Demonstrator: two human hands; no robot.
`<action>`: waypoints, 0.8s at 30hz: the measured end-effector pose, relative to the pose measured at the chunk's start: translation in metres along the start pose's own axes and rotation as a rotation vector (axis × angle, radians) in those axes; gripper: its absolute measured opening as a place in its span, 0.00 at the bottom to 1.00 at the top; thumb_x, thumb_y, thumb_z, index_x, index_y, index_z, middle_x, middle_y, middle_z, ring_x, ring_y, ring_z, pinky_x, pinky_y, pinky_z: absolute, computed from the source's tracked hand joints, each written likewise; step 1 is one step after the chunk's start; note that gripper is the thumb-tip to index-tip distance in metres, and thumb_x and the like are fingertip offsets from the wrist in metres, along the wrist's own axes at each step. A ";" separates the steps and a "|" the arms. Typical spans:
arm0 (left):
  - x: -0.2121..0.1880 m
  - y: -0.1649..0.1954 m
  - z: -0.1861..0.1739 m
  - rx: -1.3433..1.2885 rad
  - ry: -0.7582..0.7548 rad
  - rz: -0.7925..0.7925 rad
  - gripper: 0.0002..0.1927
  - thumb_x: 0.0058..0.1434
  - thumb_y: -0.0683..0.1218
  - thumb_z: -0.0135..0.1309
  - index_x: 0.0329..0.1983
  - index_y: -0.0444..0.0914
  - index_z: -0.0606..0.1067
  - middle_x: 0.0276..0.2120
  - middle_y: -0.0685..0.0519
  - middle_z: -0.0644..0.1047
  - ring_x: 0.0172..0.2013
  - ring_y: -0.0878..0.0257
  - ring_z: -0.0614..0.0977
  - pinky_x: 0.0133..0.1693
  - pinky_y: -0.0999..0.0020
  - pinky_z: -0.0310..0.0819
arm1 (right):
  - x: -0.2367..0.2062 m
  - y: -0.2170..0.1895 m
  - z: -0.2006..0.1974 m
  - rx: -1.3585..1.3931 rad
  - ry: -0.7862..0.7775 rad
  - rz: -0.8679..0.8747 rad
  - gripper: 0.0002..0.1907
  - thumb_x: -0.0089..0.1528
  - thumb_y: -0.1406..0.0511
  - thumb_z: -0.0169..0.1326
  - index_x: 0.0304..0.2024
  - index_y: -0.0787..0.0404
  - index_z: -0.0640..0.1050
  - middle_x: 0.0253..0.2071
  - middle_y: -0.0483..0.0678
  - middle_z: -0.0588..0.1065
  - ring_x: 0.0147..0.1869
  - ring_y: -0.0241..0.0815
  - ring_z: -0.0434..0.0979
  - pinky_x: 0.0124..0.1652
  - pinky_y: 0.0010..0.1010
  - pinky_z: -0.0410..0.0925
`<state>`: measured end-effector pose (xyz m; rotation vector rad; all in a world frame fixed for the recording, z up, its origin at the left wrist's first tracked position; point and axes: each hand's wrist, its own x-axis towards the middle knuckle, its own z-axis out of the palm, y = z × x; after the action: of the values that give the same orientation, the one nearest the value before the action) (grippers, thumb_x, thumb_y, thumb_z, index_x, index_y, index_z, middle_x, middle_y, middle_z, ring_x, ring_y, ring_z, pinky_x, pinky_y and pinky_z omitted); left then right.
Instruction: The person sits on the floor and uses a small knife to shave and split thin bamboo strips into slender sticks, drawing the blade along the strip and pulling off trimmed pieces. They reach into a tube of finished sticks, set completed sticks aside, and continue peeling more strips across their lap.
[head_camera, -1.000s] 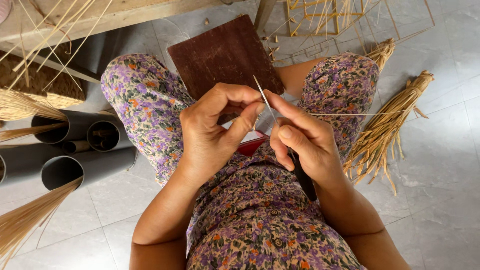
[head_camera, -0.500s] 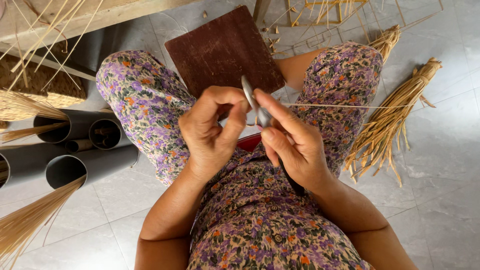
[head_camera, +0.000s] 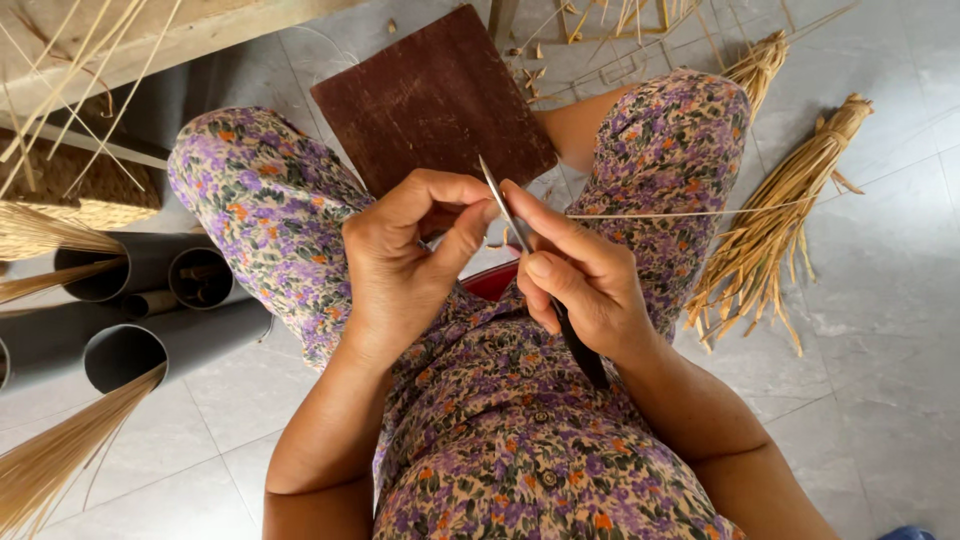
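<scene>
Right hand (head_camera: 585, 285) is closed around a knife (head_camera: 530, 255): dark handle runs back under the palm, thin grey blade points up and away between both hands. Left hand (head_camera: 405, 265) is curled, thumb and fingers pinched on a straw (head_camera: 690, 213) just beside the blade. The straw is thin, pale and straight, running right from the pinch across the right knee. Both hands sit above the lap of a floral dress (head_camera: 500, 420). A brown board (head_camera: 435, 100) lies on the floor between the knees. A straw bundle (head_camera: 775, 230) lies right of the right knee. Grey pipes (head_camera: 150, 300) lie at left, some holding straw.
</scene>
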<state>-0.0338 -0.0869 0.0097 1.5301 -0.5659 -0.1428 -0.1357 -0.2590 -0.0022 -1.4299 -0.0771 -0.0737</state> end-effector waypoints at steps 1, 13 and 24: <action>0.000 0.000 0.001 0.019 0.000 0.036 0.03 0.70 0.35 0.60 0.45 0.31 0.77 0.41 0.55 0.81 0.41 0.69 0.84 0.45 0.75 0.82 | 0.001 0.000 0.001 -0.035 0.011 -0.014 0.26 0.76 0.68 0.45 0.76 0.66 0.60 0.29 0.43 0.67 0.25 0.28 0.64 0.26 0.21 0.64; -0.007 -0.016 0.009 -0.152 0.048 0.029 0.02 0.73 0.33 0.54 0.45 0.31 0.74 0.40 0.56 0.78 0.40 0.73 0.81 0.47 0.77 0.80 | 0.001 -0.003 0.007 -0.030 0.001 0.069 0.27 0.75 0.64 0.46 0.74 0.66 0.58 0.26 0.40 0.67 0.24 0.27 0.65 0.25 0.20 0.61; -0.008 -0.013 0.009 0.017 0.047 0.139 0.04 0.69 0.33 0.56 0.43 0.32 0.74 0.38 0.56 0.77 0.36 0.74 0.79 0.40 0.81 0.76 | 0.004 -0.019 0.012 -0.090 0.037 0.064 0.25 0.74 0.66 0.47 0.73 0.64 0.60 0.29 0.41 0.70 0.24 0.26 0.66 0.25 0.18 0.61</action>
<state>-0.0417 -0.0924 -0.0054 1.5009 -0.6357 0.0047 -0.1339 -0.2500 0.0188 -1.5191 0.0028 -0.0515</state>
